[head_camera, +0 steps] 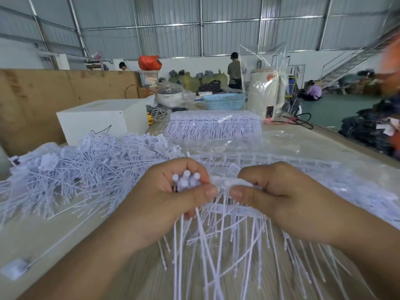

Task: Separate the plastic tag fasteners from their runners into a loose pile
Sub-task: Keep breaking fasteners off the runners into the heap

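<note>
Stems: thin white plastic fastener stems (218, 245) hang toward you from the strip, fanned over the pale wooden tabletop (43, 239).
Strip: white plastic runner strip of tag fasteners (225, 182) spans the gap between your hands, long axis left-right, stems square to it.
Left hand: your left hand (173, 195) curls around a bundle of white fastener heads (186, 177), thumb pinching the strip end.
Right hand: your right hand (275, 191) pinches the strip just right of that, thumb on top.
Pile: loose heap of white detached fasteners (86, 167) lies left of the strip; left hand is nearer.
Next: likely carry the bundle left, off the strip end.
</note>
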The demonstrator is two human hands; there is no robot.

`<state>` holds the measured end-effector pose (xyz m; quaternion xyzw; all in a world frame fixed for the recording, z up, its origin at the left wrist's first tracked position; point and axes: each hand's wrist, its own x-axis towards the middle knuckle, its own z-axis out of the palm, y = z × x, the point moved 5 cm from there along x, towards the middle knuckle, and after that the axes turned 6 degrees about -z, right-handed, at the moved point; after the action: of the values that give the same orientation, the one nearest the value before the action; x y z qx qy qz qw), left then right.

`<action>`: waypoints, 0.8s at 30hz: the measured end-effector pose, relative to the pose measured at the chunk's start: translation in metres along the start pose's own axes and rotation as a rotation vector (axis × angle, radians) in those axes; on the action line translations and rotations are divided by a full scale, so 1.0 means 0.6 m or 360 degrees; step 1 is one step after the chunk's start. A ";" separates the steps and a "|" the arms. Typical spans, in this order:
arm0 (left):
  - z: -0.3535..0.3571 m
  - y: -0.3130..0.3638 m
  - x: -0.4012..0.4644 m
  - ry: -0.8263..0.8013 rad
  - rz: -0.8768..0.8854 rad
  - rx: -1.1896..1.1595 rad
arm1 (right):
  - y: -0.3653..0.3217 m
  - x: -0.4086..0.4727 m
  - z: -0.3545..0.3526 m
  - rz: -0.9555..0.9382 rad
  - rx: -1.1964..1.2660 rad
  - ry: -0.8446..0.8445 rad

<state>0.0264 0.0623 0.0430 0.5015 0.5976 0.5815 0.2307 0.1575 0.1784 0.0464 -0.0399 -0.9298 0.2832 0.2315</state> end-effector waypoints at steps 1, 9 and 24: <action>-0.001 0.003 0.000 0.0075 0.0034 -0.0038 | -0.004 0.001 0.000 -0.0008 -0.0002 0.0111; 0.019 0.024 -0.020 0.0471 0.0235 -0.0275 | -0.045 -0.004 0.004 -0.0176 0.0104 0.0808; 0.029 0.007 -0.013 0.0457 -0.0089 -0.1191 | -0.052 -0.009 0.004 -0.0132 0.0159 0.1009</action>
<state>0.0455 0.0630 0.0410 0.2800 0.3843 0.8166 0.3272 0.1632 0.1499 0.0596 -0.0769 -0.7971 0.2925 0.5227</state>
